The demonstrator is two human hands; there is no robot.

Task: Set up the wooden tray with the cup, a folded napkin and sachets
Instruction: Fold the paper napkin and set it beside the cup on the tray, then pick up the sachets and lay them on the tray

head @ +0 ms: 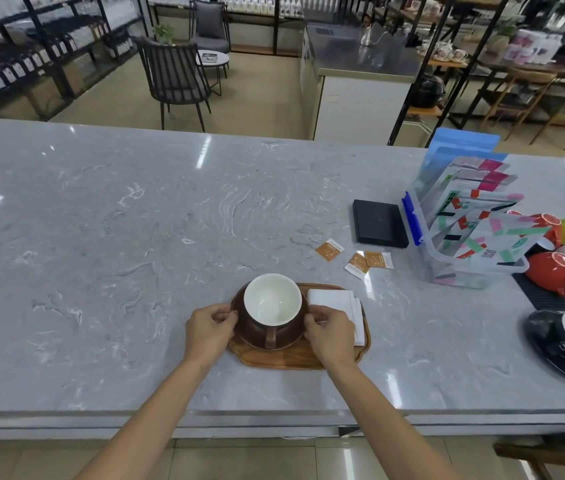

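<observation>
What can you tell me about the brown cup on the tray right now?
The cup is glossy brown outside and white inside, apparently ceramic, upright and empty. Its handle points toward the person. It sits on a matching brown saucer on the left part of the wooden tray, beside the folded napkin. The left hand and right hand grip the saucer's opposite edges.

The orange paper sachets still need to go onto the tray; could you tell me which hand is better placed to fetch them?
Probably the right hand: the orange paper sachets lie on the counter beyond the wooden tray's right side, the left hand being across the brown cup.
</observation>
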